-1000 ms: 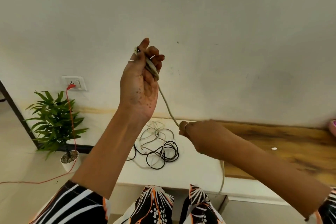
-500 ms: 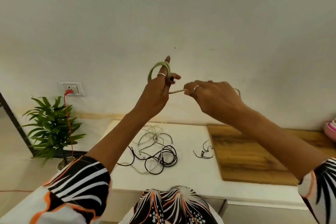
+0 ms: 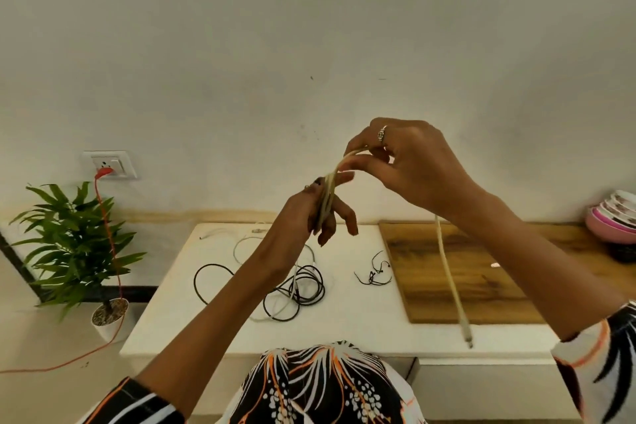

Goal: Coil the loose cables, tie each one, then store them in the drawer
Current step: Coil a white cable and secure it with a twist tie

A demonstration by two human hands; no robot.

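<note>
coiling step: left hand [image 3: 311, 213] grips beige cable [image 3: 449, 272] loops, right hand [image 3: 406, 162] pinches strand; next wrap needs tail fed round.

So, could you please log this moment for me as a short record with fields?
left hand: holds the beige coil
right hand: pinches the beige cable above the coil
beige cable: coiled in part, free end hangs down with its plug low
black and white cables: tangled loose on the white table
small black ties: on the table, beside the wooden board
drawer: not identifiable
stage: coiling, nothing tied yet
</note>
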